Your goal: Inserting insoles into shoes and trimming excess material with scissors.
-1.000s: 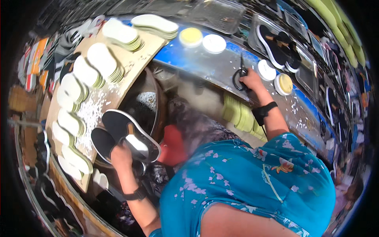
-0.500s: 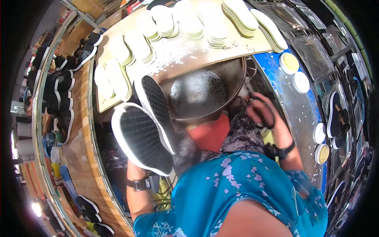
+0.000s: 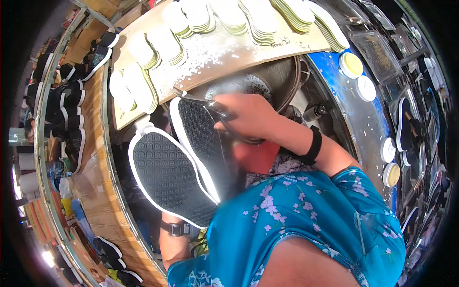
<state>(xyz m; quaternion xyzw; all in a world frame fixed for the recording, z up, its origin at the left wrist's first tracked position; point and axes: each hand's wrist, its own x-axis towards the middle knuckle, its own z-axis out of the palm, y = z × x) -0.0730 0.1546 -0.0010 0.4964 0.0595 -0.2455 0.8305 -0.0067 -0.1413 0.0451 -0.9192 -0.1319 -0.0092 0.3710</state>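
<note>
Nearest is the person's teal floral top (image 3: 287, 205). Just beyond it, the pair of black shoes (image 3: 167, 167) with white edges is held up at the left, soles toward the camera; a second ago their uppers were showing. The left hand is hidden behind them, so I cannot tell how its fingers close; only the wrist with a watch (image 3: 176, 229) shows below.

The right hand (image 3: 244, 115) is closed around a pair of dark scissors (image 3: 195, 99). Half a second ago it was well apart from the shoes, beside the basin's right edge; now it has come across to the toe end of the farther shoe, blades pointing left. Whether they touch it, I cannot tell.

Past the hand lies a dark round basin (image 3: 285, 79) with white bits in it. Behind that, a pale board (image 3: 210, 76) carries scattered white bits and stacks of white-topped insoles (image 3: 262, 21), unchanged in order. To the right, a blue-and-grey desk (image 3: 366, 122) bears round tubs (image 3: 351, 65).
</note>
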